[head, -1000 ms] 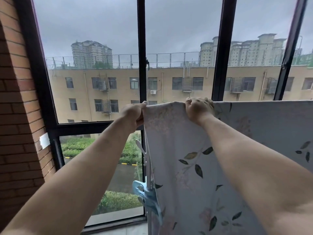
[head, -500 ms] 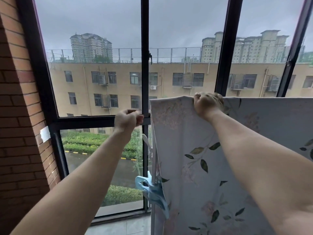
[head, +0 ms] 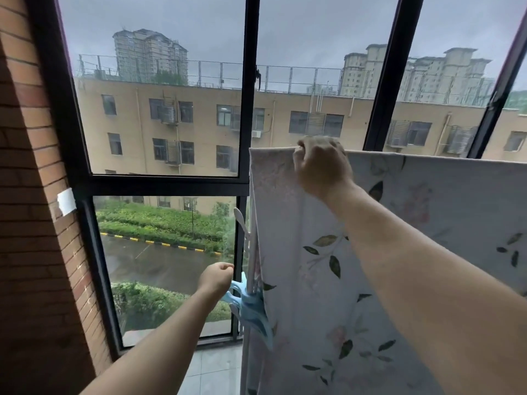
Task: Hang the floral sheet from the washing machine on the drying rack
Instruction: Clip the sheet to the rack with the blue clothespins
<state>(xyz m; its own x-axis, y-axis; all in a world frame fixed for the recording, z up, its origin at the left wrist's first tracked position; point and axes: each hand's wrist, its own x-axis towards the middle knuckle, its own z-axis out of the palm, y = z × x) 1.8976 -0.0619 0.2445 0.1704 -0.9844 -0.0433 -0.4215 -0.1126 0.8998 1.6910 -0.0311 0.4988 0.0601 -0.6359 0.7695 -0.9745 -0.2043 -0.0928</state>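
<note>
Floral sheet (head: 399, 252) top edge gripped by right hand (head: 322, 163); left hand (head: 216, 277) fisted at blue clip (head: 251, 309).

the floral sheet (head: 328, 280) hangs flat in front of the window (head: 171, 183). the right hand (head: 322, 163) is fisted over its top edge near the left corner. lower down, the left hand (head: 216, 277) is curled beside the blue clothes pegs (head: 251, 306) clipped along the sheet's left edge.
</note>
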